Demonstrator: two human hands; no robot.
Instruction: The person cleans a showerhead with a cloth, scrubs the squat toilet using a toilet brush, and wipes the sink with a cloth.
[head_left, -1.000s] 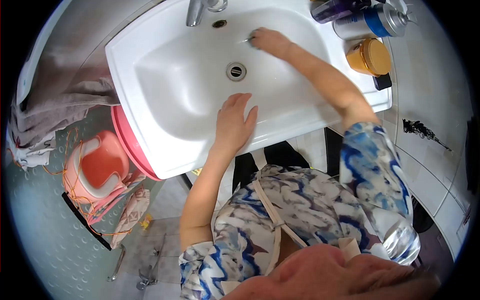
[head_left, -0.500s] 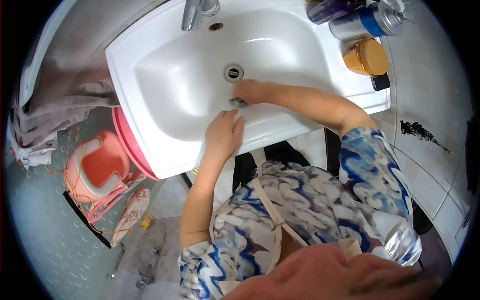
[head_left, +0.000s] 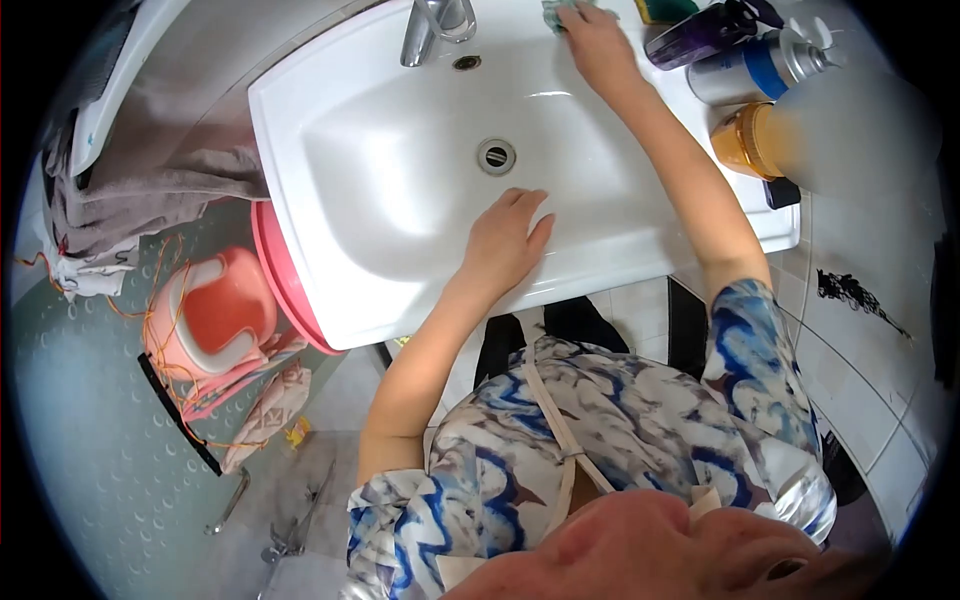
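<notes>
My right hand (head_left: 603, 55) is at the back rim of the white sink (head_left: 590, 140), right of the faucet (head_left: 432, 30). Its fingers press on a small, crumpled, pale green scrubbing pad (head_left: 553, 14), partly cut off by the frame's top edge. Over the front part of the basin hovers my left hand (head_left: 505, 240), holding nothing, thumb apart from the fingers. The drain (head_left: 496, 156) lies just beyond its fingertips.
On the sink's right ledge are a green-and-yellow sponge (head_left: 665, 10), a purple bottle (head_left: 695, 35), a silver-and-blue pump bottle (head_left: 735, 75) and an amber jar (head_left: 740, 140). Left of the sink are a pink basin (head_left: 280, 270), a pink potty seat (head_left: 230, 310) and a grey towel (head_left: 170, 200).
My right hand has gone from near the drain to the back rim, carrying the pad. My left hand has shifted slightly right, and the view has moved a little.
</notes>
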